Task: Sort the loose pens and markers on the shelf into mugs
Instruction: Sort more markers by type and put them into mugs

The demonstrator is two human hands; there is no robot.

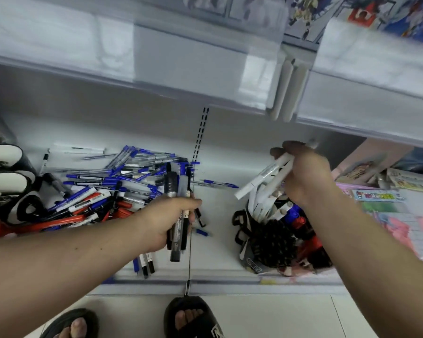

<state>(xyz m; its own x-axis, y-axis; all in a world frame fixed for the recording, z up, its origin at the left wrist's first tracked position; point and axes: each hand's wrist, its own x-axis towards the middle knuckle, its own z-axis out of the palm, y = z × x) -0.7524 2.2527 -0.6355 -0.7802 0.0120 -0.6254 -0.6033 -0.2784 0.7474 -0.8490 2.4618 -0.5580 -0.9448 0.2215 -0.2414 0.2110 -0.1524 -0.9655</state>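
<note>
On the shelf (220, 191), right hand (303, 176) holds white markers (264, 176) over a part-full mug (271, 240), left hand (166, 223) grips black markers (175, 215); big pen pile (122, 181) left, approx. half done.

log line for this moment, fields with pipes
left hand: grips black markers | right hand: holds white markers over mug | pen pile: unsorted on shelf

Shelf (220, 252) smooth painted metal; pens (122, 181) glossy plastic.
</note>
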